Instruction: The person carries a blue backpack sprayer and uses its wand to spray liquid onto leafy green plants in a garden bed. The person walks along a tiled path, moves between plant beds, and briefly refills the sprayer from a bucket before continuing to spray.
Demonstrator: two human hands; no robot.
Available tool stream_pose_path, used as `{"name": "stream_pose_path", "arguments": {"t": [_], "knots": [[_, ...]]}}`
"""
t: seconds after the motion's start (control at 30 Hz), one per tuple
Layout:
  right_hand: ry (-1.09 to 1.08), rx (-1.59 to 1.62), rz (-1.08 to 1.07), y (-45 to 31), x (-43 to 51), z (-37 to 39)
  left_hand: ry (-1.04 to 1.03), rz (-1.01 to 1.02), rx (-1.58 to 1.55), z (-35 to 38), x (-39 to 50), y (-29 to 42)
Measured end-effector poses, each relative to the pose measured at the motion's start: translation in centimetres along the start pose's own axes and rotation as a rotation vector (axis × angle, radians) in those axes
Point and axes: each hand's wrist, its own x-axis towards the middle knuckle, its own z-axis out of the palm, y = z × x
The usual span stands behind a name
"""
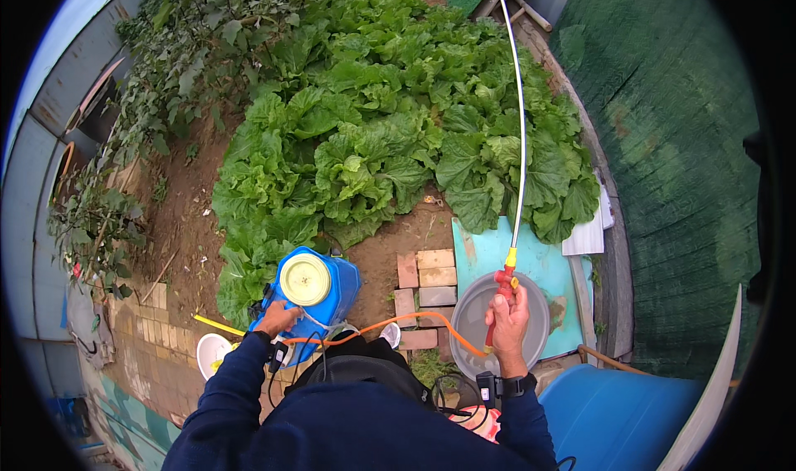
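A blue knapsack sprayer tank (345,287) with a round cream lid (305,279) stands low in front of me, to the left. My left hand (280,319) is at its near side, fingers curled round a pale cord (314,319) beside the lid. My right hand (510,318) grips the red handle of a spray wand (501,280). From its yellow collar, the long metal lance (521,135) points away over leafy plants. An orange hose (398,319) runs from the base of the handle back toward the tank. Part of the handle is hidden by my fingers.
Broad leafy cabbages (385,123) fill the bed ahead. Below my right hand sits a grey basin (463,322) on a turquoise board (479,247). Loose bricks (437,277), a white bowl (210,351), a blue barrel (612,402) and green netting (671,179) lie around.
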Motion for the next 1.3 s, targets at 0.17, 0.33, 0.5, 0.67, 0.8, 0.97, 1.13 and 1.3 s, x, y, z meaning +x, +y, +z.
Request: {"name": "stream_pose_path", "arguments": {"t": [0.17,0.33,0.5,0.67,0.8,0.97,1.13,1.3], "knots": [[0.088,-0.053,0.097,-0.2,8.5,-3.7,0.061,-0.038,-0.068,0.5,2.5,-0.3],[0.190,-0.106,0.079,0.5,19.0,-4.9,0.066,-0.110,-0.162,1.2,5.1,0.0],[0.202,-0.030,0.343,2.3,30.9,-2.3,0.134,-0.288,-0.129,2.4,6.0,4.3],[0.132,-0.015,0.382,3.7,39.6,-0.3,0.165,-0.371,-0.125,1.6,9.1,9.9],[0.063,-0.097,0.343,3.9,43.8,0.2,0.180,-0.415,-0.166,2.5,9.5,12.7],[-0.036,-0.113,0.370,3.5,49.9,-0.1,0.231,-0.373,-0.187,6.0,10.9,17.7],[-0.184,0.025,0.443,2.7,57.5,-0.9,0.311,-0.350,-0.247,11.4,11.7,23.6],[-0.320,0.206,0.524,1.5,64.2,1.0,0.366,-0.363,-0.404,13.9,13.1,27.9]]}}
